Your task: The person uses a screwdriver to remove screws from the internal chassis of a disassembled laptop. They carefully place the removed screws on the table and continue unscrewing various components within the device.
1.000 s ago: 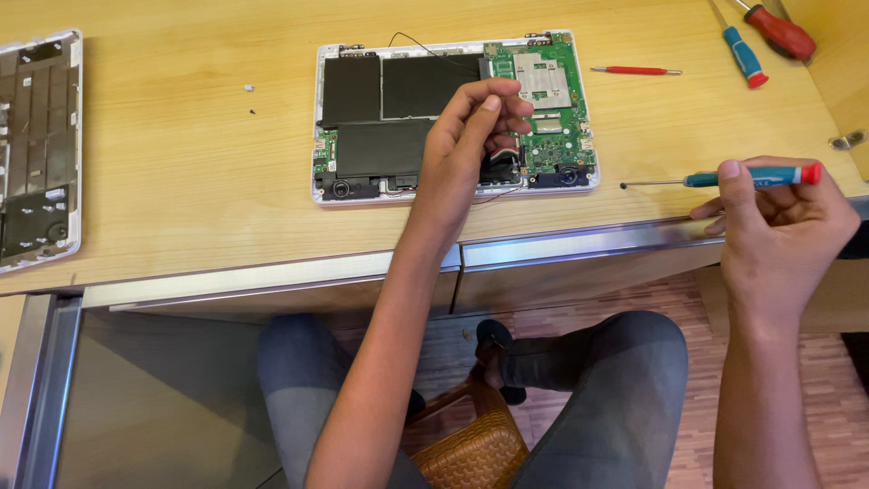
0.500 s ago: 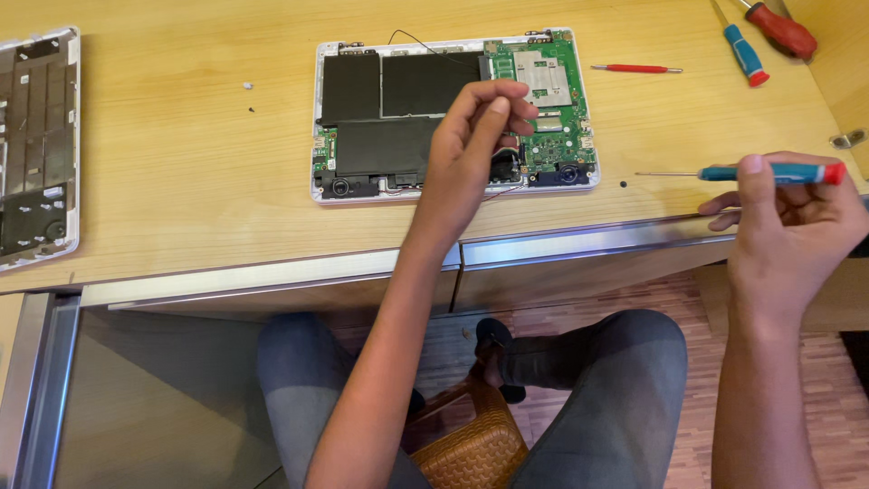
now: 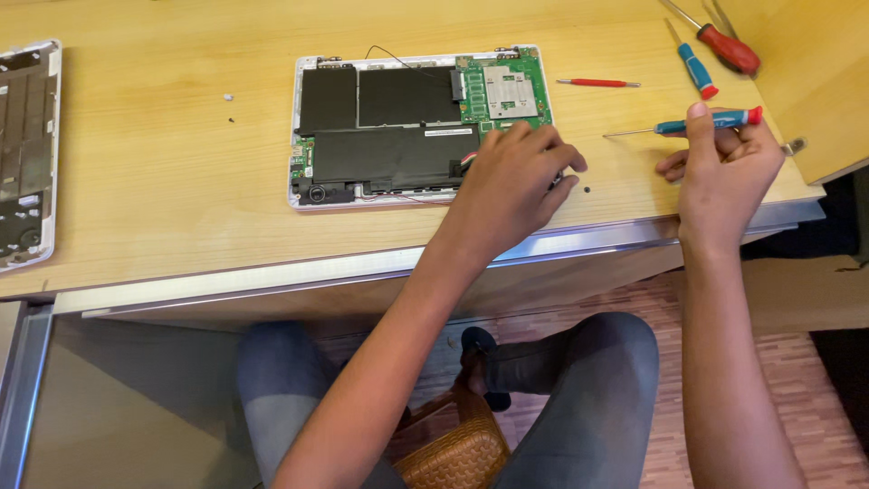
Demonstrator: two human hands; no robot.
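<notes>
We saw an opened laptop base lying flat on the wooden tabletop, its long axis running left to right, hinges along the far edge. Inside it, black battery cells filled most of the shell, and a pale rectangular label sat as a thin strip on the lower cell, also running left to right. A green circuit board occupied the far right corner, with a silvery square shield on it.

The left hand rested over the near right corner of the base, fingers curled down onto the parts there; whether that grip pinched anything we could not tell — the knuckles hid the fingertips. A small dark screw lay on the tabletop just beside those fingers.

The right hand hovered above the tabletop's right end, its grip closed around a slim blue-handled screwdriver with a red cap. The tool lay almost level, its long axis left to right, the thin shaft pointing left toward the base and the red cap to the right.

Farther back lay a small red screwdriver, a blue one and a larger red-handled one. A detached cover panel lay at the left edge — well apart from the hands.
</notes>
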